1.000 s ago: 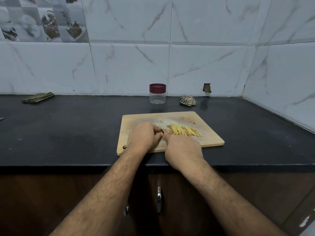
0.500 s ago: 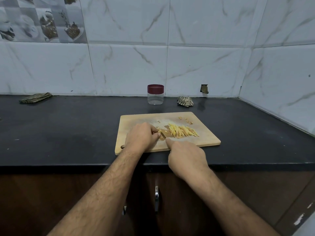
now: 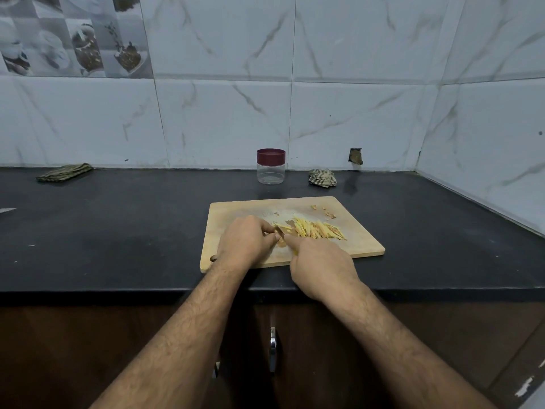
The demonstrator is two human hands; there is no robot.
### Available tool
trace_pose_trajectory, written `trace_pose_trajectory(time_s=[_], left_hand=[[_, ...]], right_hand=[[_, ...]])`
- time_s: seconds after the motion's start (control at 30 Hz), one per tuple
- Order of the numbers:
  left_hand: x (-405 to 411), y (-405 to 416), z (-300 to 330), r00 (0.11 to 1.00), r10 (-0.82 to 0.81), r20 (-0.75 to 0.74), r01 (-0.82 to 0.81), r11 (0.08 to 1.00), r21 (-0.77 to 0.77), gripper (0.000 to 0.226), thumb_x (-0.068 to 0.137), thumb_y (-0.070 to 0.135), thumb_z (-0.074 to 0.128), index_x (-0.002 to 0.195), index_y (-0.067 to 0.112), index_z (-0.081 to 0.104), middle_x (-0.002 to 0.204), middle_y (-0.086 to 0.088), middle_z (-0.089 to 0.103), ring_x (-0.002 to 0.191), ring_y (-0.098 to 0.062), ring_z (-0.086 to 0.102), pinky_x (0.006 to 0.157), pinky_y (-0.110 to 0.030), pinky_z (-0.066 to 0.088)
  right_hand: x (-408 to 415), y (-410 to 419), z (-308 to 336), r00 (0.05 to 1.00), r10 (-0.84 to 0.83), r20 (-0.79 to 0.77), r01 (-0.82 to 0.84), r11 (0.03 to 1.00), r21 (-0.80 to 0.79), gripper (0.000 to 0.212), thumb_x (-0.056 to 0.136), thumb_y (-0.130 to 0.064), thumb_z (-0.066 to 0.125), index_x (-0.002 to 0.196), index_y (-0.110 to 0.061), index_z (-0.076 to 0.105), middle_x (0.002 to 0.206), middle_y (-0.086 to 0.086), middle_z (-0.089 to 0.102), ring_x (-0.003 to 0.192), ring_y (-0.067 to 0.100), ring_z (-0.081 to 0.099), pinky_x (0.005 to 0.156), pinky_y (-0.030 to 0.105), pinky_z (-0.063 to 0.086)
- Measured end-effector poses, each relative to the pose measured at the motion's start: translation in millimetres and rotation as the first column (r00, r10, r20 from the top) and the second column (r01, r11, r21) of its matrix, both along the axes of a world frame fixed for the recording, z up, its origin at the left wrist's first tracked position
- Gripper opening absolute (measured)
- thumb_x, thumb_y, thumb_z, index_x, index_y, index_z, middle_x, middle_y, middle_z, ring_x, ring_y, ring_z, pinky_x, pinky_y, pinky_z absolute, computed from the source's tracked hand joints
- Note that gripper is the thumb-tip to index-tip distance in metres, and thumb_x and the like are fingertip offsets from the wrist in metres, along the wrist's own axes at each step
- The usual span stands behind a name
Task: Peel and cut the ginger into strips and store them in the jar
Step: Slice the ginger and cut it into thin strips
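Note:
A wooden cutting board (image 3: 354, 231) lies on the black counter. A pile of yellow ginger strips (image 3: 318, 230) sits at its middle. My left hand (image 3: 247, 243) pinches a small piece of ginger (image 3: 280, 227) just left of the pile. My right hand (image 3: 321, 267) grips a knife, forefinger stretched forward. Only a bit of the knife blade (image 3: 281, 235) shows between the hands, at the ginger piece. The clear jar (image 3: 270, 169) with a maroon lid stands shut behind the board, near the wall.
Bits of peel (image 3: 328, 214) lie at the board's far right. A crumpled cloth (image 3: 322, 178) sits right of the jar. A folded cloth (image 3: 63, 172) lies far left by the wall. Tiled walls close the back and right. A cabinet handle (image 3: 272, 346) is below the counter edge.
My right hand drew back toward me a little, then came forward again to the ginger piece. My left hand stayed in place on the ginger.

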State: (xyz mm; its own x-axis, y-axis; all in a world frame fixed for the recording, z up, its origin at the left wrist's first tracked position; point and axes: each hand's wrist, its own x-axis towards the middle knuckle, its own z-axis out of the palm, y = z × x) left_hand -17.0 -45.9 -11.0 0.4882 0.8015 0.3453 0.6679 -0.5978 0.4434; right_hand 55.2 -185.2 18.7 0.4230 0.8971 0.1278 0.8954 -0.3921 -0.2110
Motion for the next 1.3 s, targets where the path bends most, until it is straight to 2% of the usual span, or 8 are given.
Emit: trace_pose_trajectory(time_s=[0.3,0.43,0.57,0.83,0.97,1.1,1.2,1.3], left_hand=[[0.7,2.2,-1.8,1.0,-0.01,-0.006,0.01,1.0,-0.009,0.019,0.091,0.043,0.062,0.103,0.037,0.076,0.083,0.012,0.071,0.076,-0.01,0.056,0.061,-0.025,0.041],[0.4,3.0,-2.3,1.0,-0.011,-0.002,0.011,1.0,-0.004,0.02,0.09,0.041,0.063,0.104,0.035,0.076,0.095,0.01,0.074,0.088,-0.014,0.062,0.07,-0.029,0.05],[0.9,4.5,-2.7,1.0,-0.009,-0.008,0.009,1.0,-0.013,0.02,0.09,0.043,0.064,0.104,0.037,0.076,0.096,0.011,0.074,0.089,-0.014,0.062,0.073,-0.03,0.052],[2.0,6.9,-2.2,1.0,-0.001,-0.009,0.0,0.999,-0.046,0.018,0.088,0.043,0.065,0.101,0.038,0.076,0.098,0.013,0.074,0.094,-0.013,0.063,0.077,-0.03,0.053],[2.6,9.0,1.2,1.0,0.009,0.0,-0.009,0.997,-0.071,0.017,0.089,0.038,0.065,0.101,0.034,0.077,0.103,0.014,0.073,0.095,-0.011,0.063,0.077,-0.028,0.052],[5.8,10.8,3.1,0.999,0.05,0.01,-0.049,0.995,-0.09,0.012,0.09,0.036,0.065,0.089,0.032,0.076,0.094,0.014,0.071,0.086,-0.011,0.058,0.068,-0.026,0.044],[8.9,12.9,3.5,0.995,0.096,0.012,-0.094,0.991,-0.097,0.015,0.088,0.037,0.068,0.073,0.034,0.069,0.086,0.014,0.067,0.086,-0.012,0.057,0.067,-0.026,0.043],[10.1,14.2,2.0,0.995,0.099,0.011,-0.098,0.992,-0.082,0.017,0.086,0.037,0.069,0.069,0.035,0.066,0.084,0.016,0.066,0.088,-0.012,0.059,0.067,-0.027,0.045]], right_hand=[[3.7,1.1,-5.9,1.0,0.02,-0.004,-0.019,1.0,0.017,0.059,0.097,-0.014,0.043,0.149,-0.041,0.034,0.128,0.001,0.061,0.115,0.022,0.056,0.08,0.033,0.044],[3.5,10.3,-3.3,0.999,0.032,-0.001,-0.032,0.999,-0.013,0.061,0.097,-0.013,0.042,0.15,-0.042,0.032,0.129,0.001,0.059,0.117,0.023,0.055,0.078,0.033,0.041],[7.6,14.6,5.2,1.0,0.027,-0.011,-0.028,0.998,-0.057,0.057,0.097,-0.013,0.042,0.147,-0.041,0.038,0.136,0.002,0.057,0.123,0.023,0.052,0.089,0.034,0.044],[7.1,-5.9,-0.5,0.995,0.075,0.061,-0.07,0.994,-0.079,0.063,0.096,-0.011,0.04,0.15,-0.041,0.03,0.13,0.002,0.059,0.116,0.023,0.055,0.076,0.034,0.041],[8.5,-17.4,0.0,0.994,0.08,0.081,-0.074,0.994,-0.079,0.059,0.097,-0.013,0.04,0.149,-0.04,0.032,0.132,0.004,0.057,0.117,0.024,0.054,0.077,0.034,0.042],[9.6,-23.9,-1.4,0.995,0.069,0.067,-0.063,0.994,-0.084,0.058,0.097,-0.014,0.041,0.148,-0.041,0.033,0.129,0.003,0.06,0.114,0.023,0.055,0.076,0.035,0.043],[11.8,-22.5,0.9,0.997,0.058,0.056,-0.053,0.995,-0.087,0.06,0.098,-0.014,0.041,0.15,-0.042,0.031,0.138,0.001,0.055,0.122,0.022,0.051,0.085,0.036,0.046],[12.8,-14.4,5.1,0.998,0.045,0.042,-0.042,0.997,-0.067,0.058,0.098,-0.013,0.04,0.149,-0.041,0.034,0.137,0.0,0.056,0.124,0.022,0.051,0.088,0.036,0.046]])
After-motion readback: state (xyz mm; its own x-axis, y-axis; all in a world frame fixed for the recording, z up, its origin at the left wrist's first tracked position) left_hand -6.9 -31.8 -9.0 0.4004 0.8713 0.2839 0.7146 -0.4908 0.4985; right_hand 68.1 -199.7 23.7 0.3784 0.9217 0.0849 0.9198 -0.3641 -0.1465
